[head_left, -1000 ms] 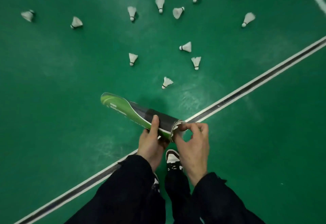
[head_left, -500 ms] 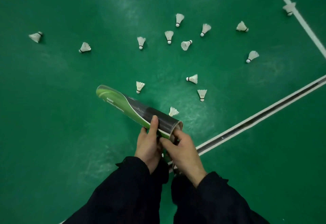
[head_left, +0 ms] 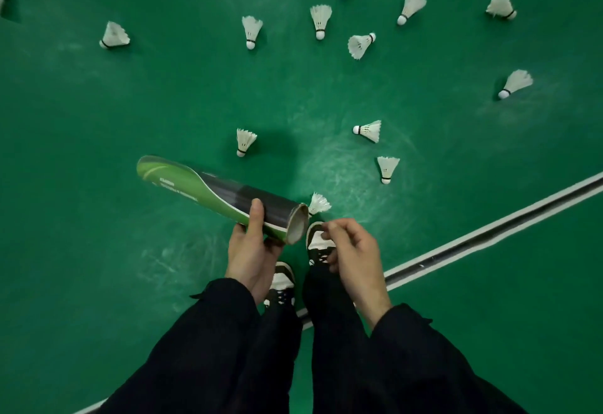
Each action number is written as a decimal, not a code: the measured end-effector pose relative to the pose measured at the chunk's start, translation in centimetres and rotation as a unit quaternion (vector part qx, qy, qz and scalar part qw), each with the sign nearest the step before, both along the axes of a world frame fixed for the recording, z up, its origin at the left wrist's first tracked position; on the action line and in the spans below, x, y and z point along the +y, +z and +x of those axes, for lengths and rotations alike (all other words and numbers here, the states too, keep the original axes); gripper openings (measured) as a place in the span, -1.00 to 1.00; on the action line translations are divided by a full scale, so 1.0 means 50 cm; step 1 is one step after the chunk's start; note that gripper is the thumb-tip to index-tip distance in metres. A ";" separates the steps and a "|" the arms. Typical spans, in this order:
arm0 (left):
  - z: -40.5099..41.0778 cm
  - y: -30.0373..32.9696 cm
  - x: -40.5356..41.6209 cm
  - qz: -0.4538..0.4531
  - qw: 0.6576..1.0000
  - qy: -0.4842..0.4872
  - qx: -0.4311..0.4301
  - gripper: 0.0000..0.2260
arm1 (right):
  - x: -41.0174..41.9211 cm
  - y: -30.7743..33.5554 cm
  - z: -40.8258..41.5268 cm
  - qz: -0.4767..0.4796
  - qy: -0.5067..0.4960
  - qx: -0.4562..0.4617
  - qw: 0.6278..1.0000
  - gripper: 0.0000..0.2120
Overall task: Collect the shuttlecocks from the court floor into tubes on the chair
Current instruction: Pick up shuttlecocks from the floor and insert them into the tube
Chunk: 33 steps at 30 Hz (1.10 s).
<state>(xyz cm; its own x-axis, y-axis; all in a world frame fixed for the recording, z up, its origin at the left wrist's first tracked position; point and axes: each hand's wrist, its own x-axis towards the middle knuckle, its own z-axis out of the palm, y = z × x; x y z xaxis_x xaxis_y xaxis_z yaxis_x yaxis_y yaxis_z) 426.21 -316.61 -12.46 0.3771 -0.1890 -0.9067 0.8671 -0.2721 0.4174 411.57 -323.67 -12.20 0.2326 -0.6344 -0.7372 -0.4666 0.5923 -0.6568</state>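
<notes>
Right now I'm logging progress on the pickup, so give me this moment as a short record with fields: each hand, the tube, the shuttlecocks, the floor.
left hand: left hand in a grip around the tube, near its open end
right hand: right hand beside the opening, fingers curled, holding nothing visible
tube: tube green and black, lying roughly level, open end toward the right hand; contents not visible
nearest shuttlecock: nearest shuttlecock on the floor just past the tube mouth
shuttlecocks: many more scattered ahead on the floor
floor: green court floor crossed by a boundary line
</notes>
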 end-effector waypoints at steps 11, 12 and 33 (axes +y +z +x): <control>0.122 -0.386 -0.098 -0.074 0.988 -0.105 -0.091 -0.50 | -0.073 -0.623 0.043 -0.053 0.334 0.196 0.921 -0.59; 0.137 -0.409 -0.121 -0.089 0.985 -0.110 -0.097 -0.53 | -0.085 -0.647 0.048 -0.061 0.328 0.197 0.922 -0.73; 0.120 -0.371 -0.374 -0.186 0.966 -0.141 -0.111 -0.52 | -0.236 -0.427 0.145 -0.351 -0.066 -0.147 0.923 -0.86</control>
<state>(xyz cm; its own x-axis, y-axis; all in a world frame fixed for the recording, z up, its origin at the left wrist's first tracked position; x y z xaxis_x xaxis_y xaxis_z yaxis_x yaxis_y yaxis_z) 432.21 -335.33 -31.00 0.4410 -0.6092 -0.6591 0.6583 -0.2796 0.6989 418.84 -335.45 -33.54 0.2436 -0.9685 -0.0520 -0.1620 0.0122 -0.9867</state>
